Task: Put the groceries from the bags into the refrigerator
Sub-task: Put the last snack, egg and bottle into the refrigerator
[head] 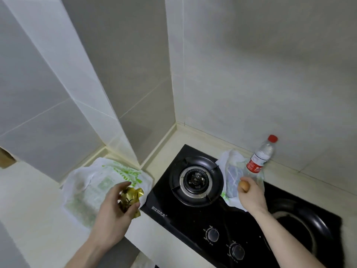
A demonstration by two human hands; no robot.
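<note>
My left hand grips a crumpled gold foil packet just above the counter, beside a white plastic bag with green print lying flat at the left. My right hand holds a brown egg and the lower body of a clear water bottle with a red cap and red label. Under that hand, a second white bag with something grey inside rests on the stove's back edge. No refrigerator is in view.
A black glass gas stove fills the middle and right, with one burner at centre, another at the right edge and two knobs in front. Grey tiled walls form a corner behind the pale counter.
</note>
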